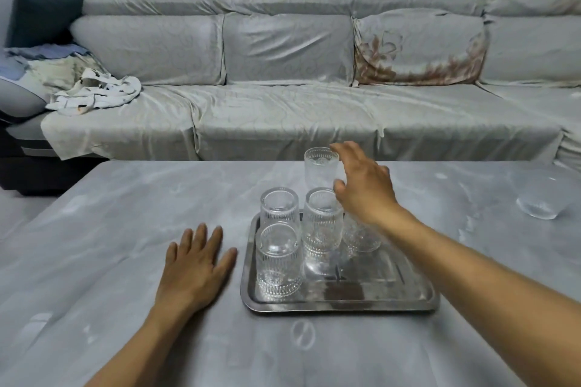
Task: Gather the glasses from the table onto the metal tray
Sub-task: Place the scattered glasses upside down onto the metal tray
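— Fingers [338,148] of my right hand [364,188] are spread wide around the last glass [320,168], thumb low by its side, the others up at the rim. They look to be just meeting it, not clamped; whether there's real contact I can't tell from here.

— Where does that glass stand?

— Upright on the table [110,229], just beyond the far edge of the metal tray [345,305], right behind the tall glass [322,226] on the tray's far side.

— And how much is done?

— Most of it, I'd judge. Four glasses are on the tray: two on its left side, one behind the other [278,258] [279,207], the tall one at the middle, and a fourth [360,237] partly hidden under my right forearm. The tray's near right part is bare, so there's room.

— Anything else left?

— A clear glass bowl [544,201] sits well off to the tray's right; I doubt it counts.

— Your left hand?

— Left hand [196,267] lies flat on the table, just left of the tray, fingers spread, holding nothing.
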{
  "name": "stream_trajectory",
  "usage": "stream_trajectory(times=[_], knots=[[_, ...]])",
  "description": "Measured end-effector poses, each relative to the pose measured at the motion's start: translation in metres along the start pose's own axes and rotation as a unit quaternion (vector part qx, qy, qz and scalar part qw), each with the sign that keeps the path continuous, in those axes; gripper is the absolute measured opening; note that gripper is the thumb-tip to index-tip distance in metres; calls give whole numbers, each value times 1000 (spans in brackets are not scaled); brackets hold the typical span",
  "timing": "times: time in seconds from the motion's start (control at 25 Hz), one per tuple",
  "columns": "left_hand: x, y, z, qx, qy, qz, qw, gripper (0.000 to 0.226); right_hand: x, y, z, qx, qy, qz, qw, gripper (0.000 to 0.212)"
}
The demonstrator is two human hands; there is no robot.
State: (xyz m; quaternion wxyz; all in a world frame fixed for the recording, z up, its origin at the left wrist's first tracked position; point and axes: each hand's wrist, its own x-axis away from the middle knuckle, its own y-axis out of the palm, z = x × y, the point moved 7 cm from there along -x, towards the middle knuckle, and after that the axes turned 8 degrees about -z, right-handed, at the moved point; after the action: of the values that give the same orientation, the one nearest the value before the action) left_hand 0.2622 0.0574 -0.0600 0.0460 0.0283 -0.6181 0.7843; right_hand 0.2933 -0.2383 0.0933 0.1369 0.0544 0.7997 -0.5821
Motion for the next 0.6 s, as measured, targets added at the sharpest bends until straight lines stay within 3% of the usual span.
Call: stream_trajectory(times=[0.16, 0.32, 0.48, 0.6], knots=[[-3, -1, -6, 14, -8, 32, 999, 78, -66, 38, 21, -88, 58, -108, 989, 65], [-2, -1, -7, 16, -8, 39, 999, 79, -84, 58, 21, -32, 31, -162, 986, 17], [-3, -4, -8, 40, -7, 37, 998, 76, -67, 24, 9, -86, -16, -44, 995, 4], [10, -20, -11, 220, -4, 41, 975, 51, -25, -43, 3, -234, -25, 82, 969, 5]])
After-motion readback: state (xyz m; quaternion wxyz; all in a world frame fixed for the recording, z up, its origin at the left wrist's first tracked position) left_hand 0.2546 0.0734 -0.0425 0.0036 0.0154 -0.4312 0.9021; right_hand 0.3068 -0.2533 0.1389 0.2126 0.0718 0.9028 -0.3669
